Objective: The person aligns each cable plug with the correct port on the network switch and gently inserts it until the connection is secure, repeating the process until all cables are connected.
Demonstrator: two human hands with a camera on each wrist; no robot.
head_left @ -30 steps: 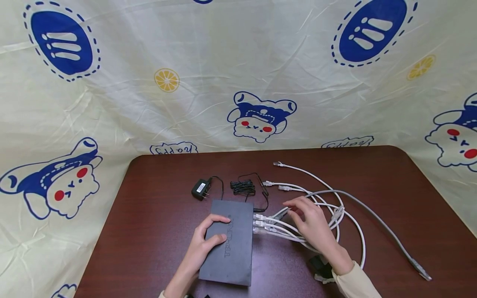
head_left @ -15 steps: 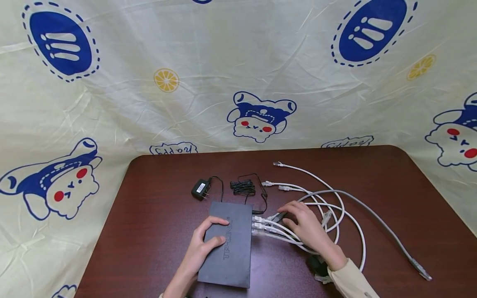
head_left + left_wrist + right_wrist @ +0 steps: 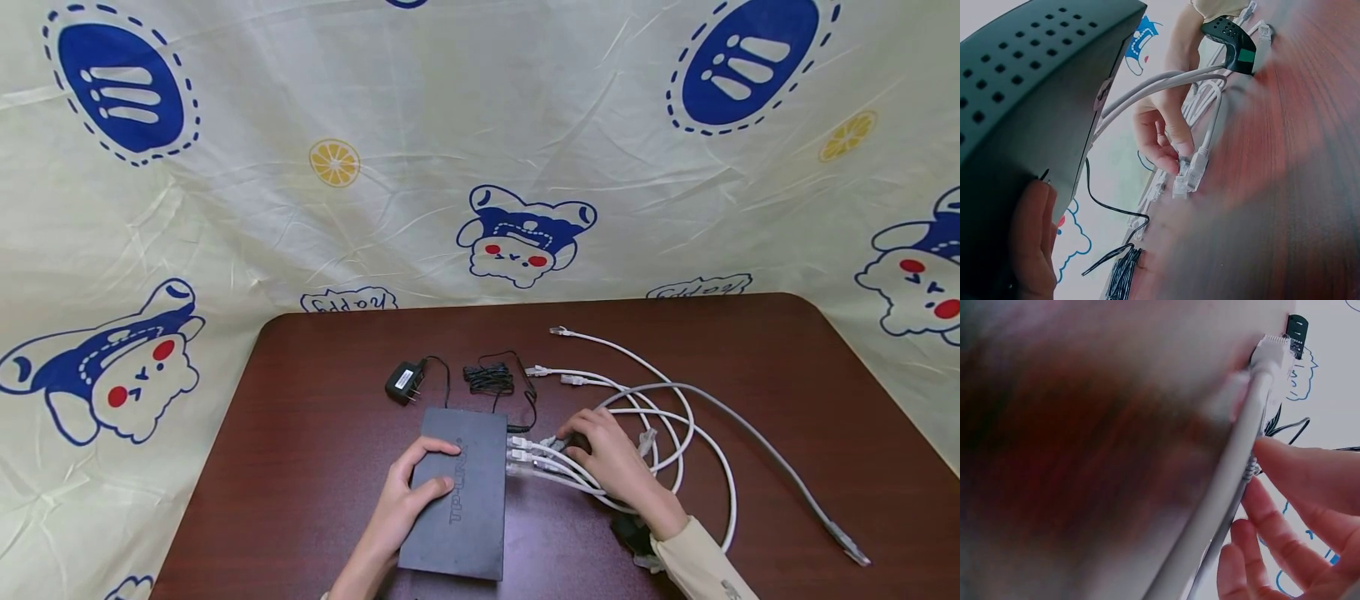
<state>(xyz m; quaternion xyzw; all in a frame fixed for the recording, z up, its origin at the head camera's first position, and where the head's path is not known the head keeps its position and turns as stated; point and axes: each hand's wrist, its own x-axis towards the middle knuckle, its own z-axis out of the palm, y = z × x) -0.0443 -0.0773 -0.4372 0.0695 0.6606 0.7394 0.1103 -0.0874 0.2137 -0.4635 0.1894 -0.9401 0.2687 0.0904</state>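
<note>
A dark grey network switch (image 3: 456,500) with a raised logo is gripped by my left hand (image 3: 401,492), thumb and index finger on top. In the left wrist view, its perforated side (image 3: 1022,56) stands off the tabletop. White network cables (image 3: 558,467) are plugged into its right side. My right hand (image 3: 607,454) pinches the plug end of the grey network cable (image 3: 738,421) between thumb and index finger, beside those plugged cables. In the right wrist view, the grey cable's ribbed boot (image 3: 1251,467) shows between the fingertips, next to a thicker-looking white cable (image 3: 1235,450).
A black power adapter (image 3: 405,380) and a bundled black cord (image 3: 489,379) lie behind the switch. Loose white cable ends (image 3: 570,379) lie to its back right. The grey cable's other plug (image 3: 847,542) rests far right on the brown table (image 3: 315,500).
My right hand has moved a little left and down, toward the switch, bringing the grey cable's end with it. The switch has shifted slightly toward me in my left hand.
</note>
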